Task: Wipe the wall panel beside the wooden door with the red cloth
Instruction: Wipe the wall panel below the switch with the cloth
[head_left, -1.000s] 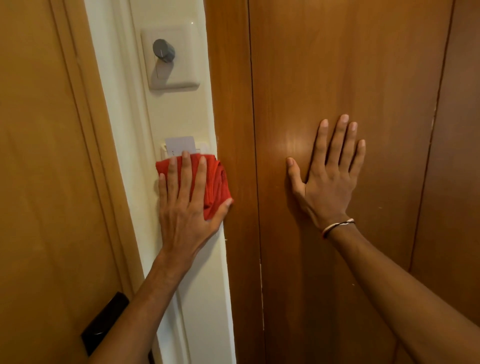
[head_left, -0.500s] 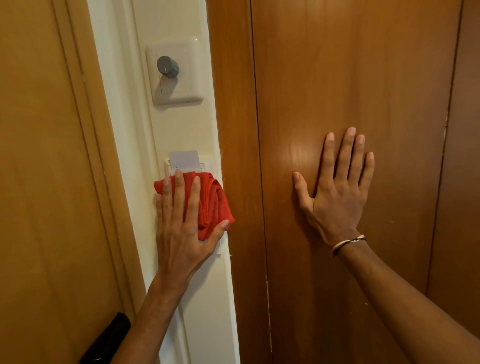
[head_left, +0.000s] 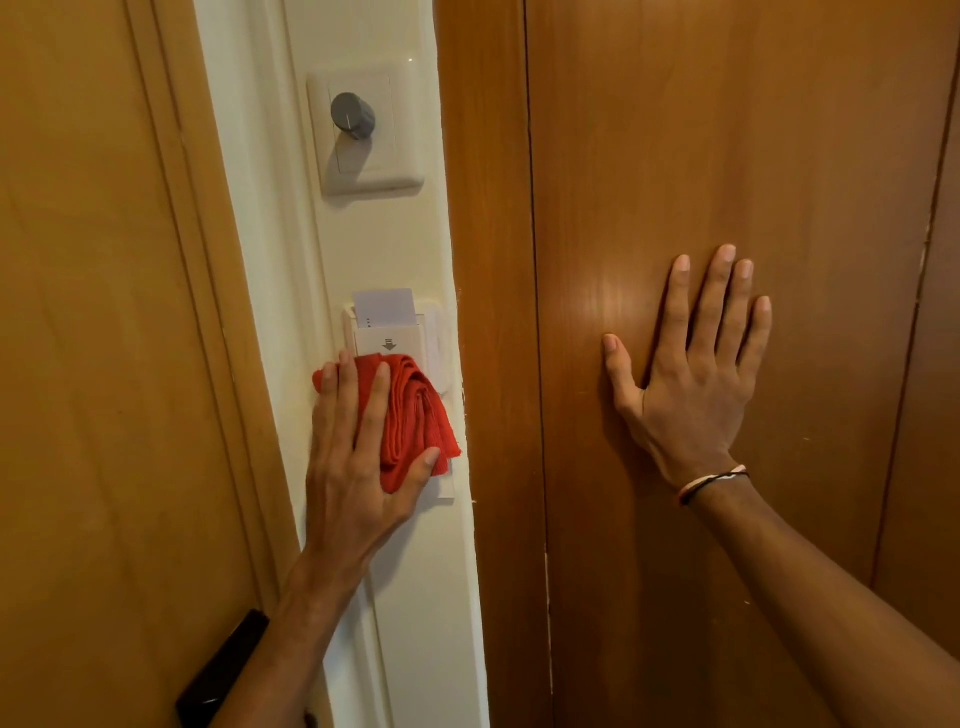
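Head view, the only one. Over the last second the left hand (head_left: 358, 467) and its red cloth (head_left: 415, 415) have slid down the cream wall panel (head_left: 431, 597). A second ago the bunched cloth sat just under the key card (head_left: 385, 304), covering the card holder (head_left: 390, 338). Now the holder's face and its down-arrow show above the cloth, and the cloth lies over the holder's lower part. I judge this a downward stroke of the wipe, with the stretch of panel below the hand not yet reached, and the part around the dimmer switch (head_left: 363, 130) well above the cloth (whether that part is already cleaned, the pictures cannot say).

The left hand is spread nearly flat, fingers (head_left: 371, 405) long over the cloth and the thumb hooked round its lower right corner, so it presses the cloth against the panel rather than clenching it. The cloth is folded in thick ridges and reaches almost to the panel's right edge, where the wooden door frame (head_left: 488, 364) begins.

The right hand (head_left: 691, 395) lies open, palm flat on the wooden door (head_left: 727, 156), fingers up and slightly fanned, holding nothing; it has kept the same pose, a brace by the look of it. A thin cord bracelet (head_left: 711, 480) circles that wrist. At the bottom left corner a black handle (head_left: 223, 670) shows on the lighter door (head_left: 93, 364).
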